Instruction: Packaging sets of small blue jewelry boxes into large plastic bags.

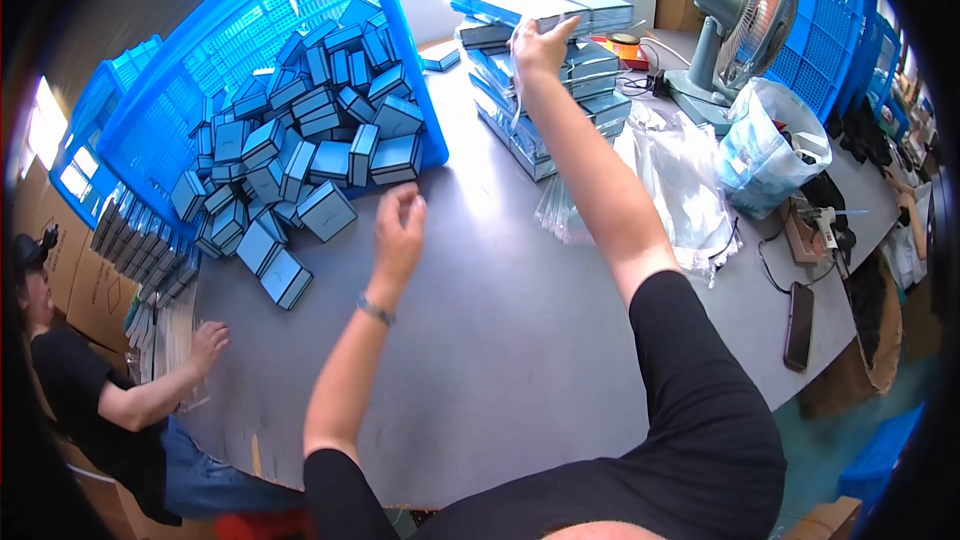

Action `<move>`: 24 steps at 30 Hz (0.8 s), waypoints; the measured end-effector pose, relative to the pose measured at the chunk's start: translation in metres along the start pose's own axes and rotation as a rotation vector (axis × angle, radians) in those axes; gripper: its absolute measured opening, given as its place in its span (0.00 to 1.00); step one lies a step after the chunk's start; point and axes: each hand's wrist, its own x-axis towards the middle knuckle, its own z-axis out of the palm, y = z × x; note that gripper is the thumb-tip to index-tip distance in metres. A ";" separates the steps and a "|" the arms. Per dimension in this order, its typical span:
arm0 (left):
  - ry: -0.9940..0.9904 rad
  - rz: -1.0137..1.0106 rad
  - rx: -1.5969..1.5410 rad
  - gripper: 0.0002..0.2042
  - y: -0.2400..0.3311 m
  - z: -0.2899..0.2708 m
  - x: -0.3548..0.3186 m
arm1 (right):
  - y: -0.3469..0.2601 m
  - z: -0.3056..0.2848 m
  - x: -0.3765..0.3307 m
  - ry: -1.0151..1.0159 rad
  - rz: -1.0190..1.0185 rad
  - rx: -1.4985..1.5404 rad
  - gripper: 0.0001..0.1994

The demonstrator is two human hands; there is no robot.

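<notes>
My left hand (pixel 400 232) hovers over the grey table, just nearer than the spilled small boxes, its fingers curled together with nothing visible in them. My right hand (pixel 541 46) reaches to the far side, fingers spread against the near edge of the top pack (pixel 590 10) on a stack. These packs are flat, light blue with dark edges, in clear wrapping. Lower packs (pixel 520 135) lie unevenly under it. Many small light-blue boxes with dark edges (pixel 329 162) pour out of a tipped blue plastic crate (pixel 412 50) at the left.
Clear plastic bags (pixel 668 175) lie right of the stack. Beyond stand a fan (pixel 712 35), an orange tape roll (pixel 622 43) and a stuffed plastic bag (pixel 768 155). A glue gun (pixel 824 230) and phone (pixel 798 326) lie near the right edge. At the left sits a co-worker (pixel 95 390), beside stacked boxes (pixel 145 240).
</notes>
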 end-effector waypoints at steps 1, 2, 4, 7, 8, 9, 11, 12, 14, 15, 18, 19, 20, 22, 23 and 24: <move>0.007 -0.042 -0.015 0.14 -0.007 -0.001 0.035 | 0.006 0.001 -0.012 -0.053 0.029 -0.011 0.44; 0.016 -0.077 -0.045 0.16 0.009 0.020 0.067 | 0.021 -0.012 0.005 -0.077 -0.035 -0.044 0.45; 0.009 -0.119 -0.077 0.26 0.017 0.028 0.129 | 0.023 -0.019 -0.001 -0.213 -0.114 -0.114 0.47; 0.027 -0.113 0.000 0.38 0.011 0.051 0.223 | 0.006 -0.022 0.001 -0.393 -0.121 -0.300 0.44; -0.017 -0.139 -0.077 0.43 0.018 0.068 0.253 | 0.011 -0.024 0.023 -0.422 -0.260 -0.360 0.36; -0.032 -0.183 -0.263 0.49 0.040 0.108 0.254 | 0.029 -0.038 0.056 -0.441 -0.394 -0.459 0.30; 0.011 -0.089 -0.176 0.53 0.022 0.097 0.289 | -0.011 -0.047 0.037 -0.543 -0.245 -0.354 0.17; 0.000 -0.055 -0.213 0.53 0.036 0.121 0.292 | 0.002 -0.067 0.067 -0.260 -0.547 -0.368 0.16; -0.001 -0.029 -0.212 0.53 0.035 0.138 0.302 | -0.007 -0.085 0.092 0.126 -0.609 -0.524 0.24; 0.019 -0.044 -0.208 0.49 0.030 0.140 0.307 | -0.004 -0.073 0.095 0.283 -0.469 -0.620 0.26; -0.057 -0.081 -0.315 0.43 0.031 0.150 0.310 | 0.025 -0.080 0.164 -0.520 -0.211 -0.146 0.37; -0.128 -0.103 -0.398 0.41 0.034 0.148 0.309 | 0.031 -0.076 0.163 -0.661 -0.180 0.101 0.40; 0.002 -0.100 -0.383 0.35 0.032 0.142 0.299 | 0.018 -0.062 0.122 -0.344 -0.187 -0.401 0.39; 0.040 -0.106 -0.387 0.34 0.053 0.149 0.277 | 0.020 -0.077 0.130 -0.370 -0.200 -0.276 0.39; 0.083 -0.111 -0.397 0.34 0.069 0.152 0.260 | 0.025 -0.087 0.140 -0.395 -0.218 -0.156 0.39; -0.002 -0.155 -0.304 0.33 0.110 0.158 0.217 | 0.037 -0.105 0.172 -0.336 -0.239 -0.002 0.38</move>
